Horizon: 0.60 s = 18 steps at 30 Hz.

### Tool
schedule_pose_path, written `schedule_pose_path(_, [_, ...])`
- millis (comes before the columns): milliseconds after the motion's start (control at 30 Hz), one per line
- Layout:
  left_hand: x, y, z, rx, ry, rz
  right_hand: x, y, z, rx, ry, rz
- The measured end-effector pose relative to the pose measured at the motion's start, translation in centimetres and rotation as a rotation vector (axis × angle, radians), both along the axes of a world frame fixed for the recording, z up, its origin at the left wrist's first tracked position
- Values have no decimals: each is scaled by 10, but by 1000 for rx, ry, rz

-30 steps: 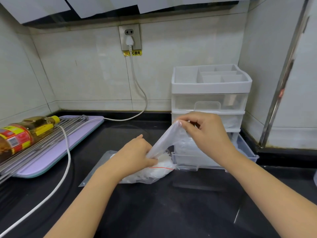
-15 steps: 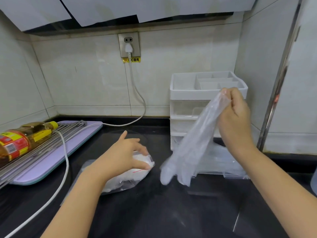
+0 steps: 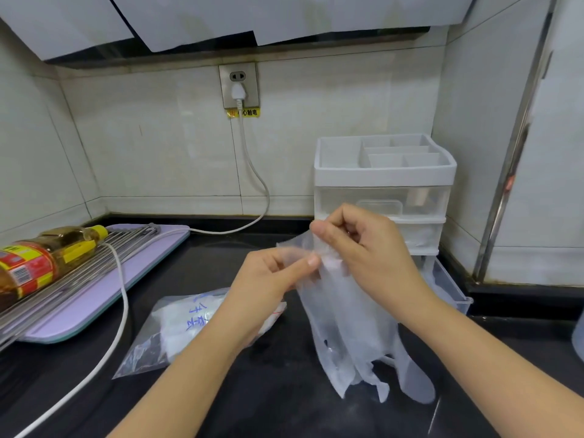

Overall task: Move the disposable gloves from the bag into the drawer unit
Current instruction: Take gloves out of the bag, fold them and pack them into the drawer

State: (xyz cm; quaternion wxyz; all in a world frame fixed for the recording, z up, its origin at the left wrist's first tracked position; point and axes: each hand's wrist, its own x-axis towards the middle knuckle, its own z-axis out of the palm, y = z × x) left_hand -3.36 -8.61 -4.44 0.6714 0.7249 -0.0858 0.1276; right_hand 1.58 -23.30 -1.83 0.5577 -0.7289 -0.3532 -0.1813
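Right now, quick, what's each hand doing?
Left hand: pinches the top edge of the clear glove.
Right hand: pinches the same glove's top edge too.

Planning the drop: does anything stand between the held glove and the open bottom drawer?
Nothing visible does. The left hand and right hand pinch the glove, which hangs just left of the pulled-out bottom drawer. The bag lies farther left.

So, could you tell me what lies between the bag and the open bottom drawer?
In the head view, a glove hangs there, pinched by the left hand and right hand.
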Motion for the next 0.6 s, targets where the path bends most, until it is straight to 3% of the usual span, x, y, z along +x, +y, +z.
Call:
schedule_pose_path(133, [5,15,4,-48,20,29,6,-8,5,-48,171,39])
schedule_pose_path(333, [10,24,4,-139,-54,262,18,-28,9,-504,392,96])
schedule_pose_path(533, [13,47,4,-183,-174,535,16,-42,16,-1101,367,-104])
schedule_pose_path(600, [15,50,4,-236,-171,576,12,-46,22,-1134,348,-154])
